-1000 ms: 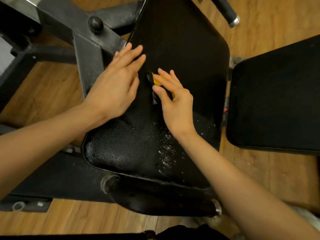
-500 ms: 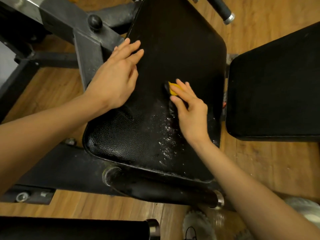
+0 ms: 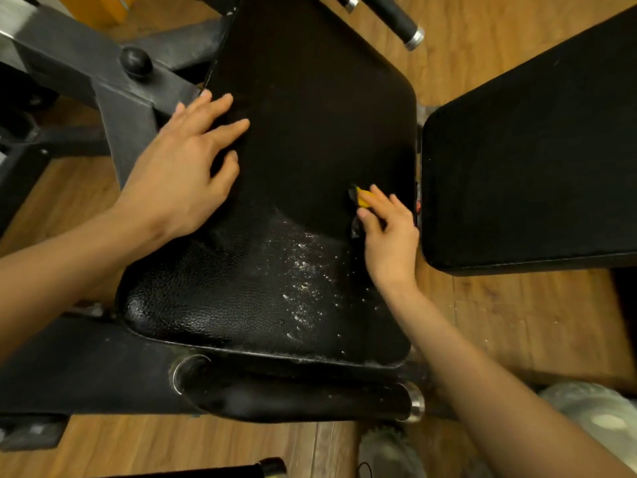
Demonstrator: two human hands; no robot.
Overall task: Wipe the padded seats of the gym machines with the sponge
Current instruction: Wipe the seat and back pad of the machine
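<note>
A black padded seat (image 3: 303,139) fills the middle of the view, with white foamy specks on its near right part. My right hand (image 3: 389,236) presses a yellow sponge (image 3: 362,198) with a dark underside onto the seat near its right edge; only a corner of the sponge shows past my fingers. My left hand (image 3: 186,174) lies flat on the seat's left edge, fingers straight and spread.
A second black pad (image 3: 531,160) stands close on the right. Grey metal frame (image 3: 103,81) with a black knob (image 3: 135,62) is at the upper left. A padded roller (image 3: 296,398) lies below the seat, a handle bar (image 3: 396,19) above. Wooden floor (image 3: 517,322) all round.
My right hand has slid the sponge across the seat from its middle to near its right edge. My left hand has stayed on the left edge, its fingers now more spread.
</note>
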